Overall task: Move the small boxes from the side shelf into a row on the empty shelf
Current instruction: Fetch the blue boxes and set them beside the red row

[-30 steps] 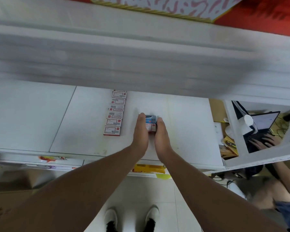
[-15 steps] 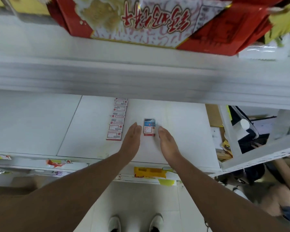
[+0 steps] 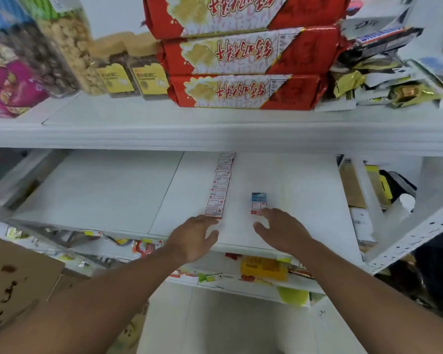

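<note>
A row of several small white-and-red boxes (image 3: 220, 186) runs front to back on the white shelf (image 3: 113, 190). To its right, two small boxes (image 3: 258, 202) stand apart, one blue-topped behind a white-and-red one. My left hand (image 3: 193, 237) hovers at the shelf's front edge just below the row's nearest box, fingers relaxed, holding nothing. Over to the right, my right hand (image 3: 281, 232) is spread loosely, and its fingertip reaches the front of the white-and-red box.
The shelf above carries stacked red snack packs (image 3: 243, 90), clear jars (image 3: 118, 70) and wrapped sweets (image 3: 384, 80). A side shelf (image 3: 356, 190) at right holds cardboard and packets. A cardboard box (image 3: 13, 279) stands at lower left. The floor lies below.
Both hands let go of the two small boxes and drew back toward the shelf's front edge, spreading apart. The camera tilted up, bringing the upper shelf into view.
</note>
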`<state>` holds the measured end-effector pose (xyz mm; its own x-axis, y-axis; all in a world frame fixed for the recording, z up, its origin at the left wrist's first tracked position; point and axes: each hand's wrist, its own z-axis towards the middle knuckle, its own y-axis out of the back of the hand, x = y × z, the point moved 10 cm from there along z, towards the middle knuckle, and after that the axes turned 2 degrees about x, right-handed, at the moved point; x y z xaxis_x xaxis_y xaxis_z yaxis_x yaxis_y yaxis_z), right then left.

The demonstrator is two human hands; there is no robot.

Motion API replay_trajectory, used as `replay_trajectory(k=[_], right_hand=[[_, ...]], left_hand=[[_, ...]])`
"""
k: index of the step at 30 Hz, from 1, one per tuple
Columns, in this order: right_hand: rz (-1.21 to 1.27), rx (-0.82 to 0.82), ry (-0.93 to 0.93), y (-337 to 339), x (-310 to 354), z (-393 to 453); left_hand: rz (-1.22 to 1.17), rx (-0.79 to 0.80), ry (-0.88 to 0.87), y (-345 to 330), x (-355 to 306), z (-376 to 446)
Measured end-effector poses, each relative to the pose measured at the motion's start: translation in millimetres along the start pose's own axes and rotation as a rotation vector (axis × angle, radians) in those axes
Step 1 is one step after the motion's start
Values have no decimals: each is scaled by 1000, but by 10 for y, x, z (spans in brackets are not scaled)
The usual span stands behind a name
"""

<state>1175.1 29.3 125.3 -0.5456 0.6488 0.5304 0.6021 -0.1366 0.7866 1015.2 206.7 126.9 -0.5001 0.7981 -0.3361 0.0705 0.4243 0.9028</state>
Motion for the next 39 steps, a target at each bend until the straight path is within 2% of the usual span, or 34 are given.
replay_trajectory(k=[6, 13, 19, 22, 27, 36, 39], right_hand=[[-132, -97, 81, 38, 486, -416], [-327, -21, 52, -394, 1029, -929], [-402, -45, 71, -877, 1460, -1425], [-420, 5, 97, -1122, 1647, -1630], [-448, 82, 160, -1358, 1989, -1849], [-486, 141, 408, -1665, 2593, -2066], [-453, 77, 478, -1716, 2725, -2203]], left_hand=[[118, -53, 8, 157, 9, -438], [194, -39, 94, 176, 288, -1202], [158, -155, 142, 43, 803, -2011], [138, -220, 194, -12, 990, -2392], [198, -238, 214, -97, 988, -2944], [85, -223, 483, -73, 1270, -3798], [119, -246, 582, -126, 1235, -4123]])
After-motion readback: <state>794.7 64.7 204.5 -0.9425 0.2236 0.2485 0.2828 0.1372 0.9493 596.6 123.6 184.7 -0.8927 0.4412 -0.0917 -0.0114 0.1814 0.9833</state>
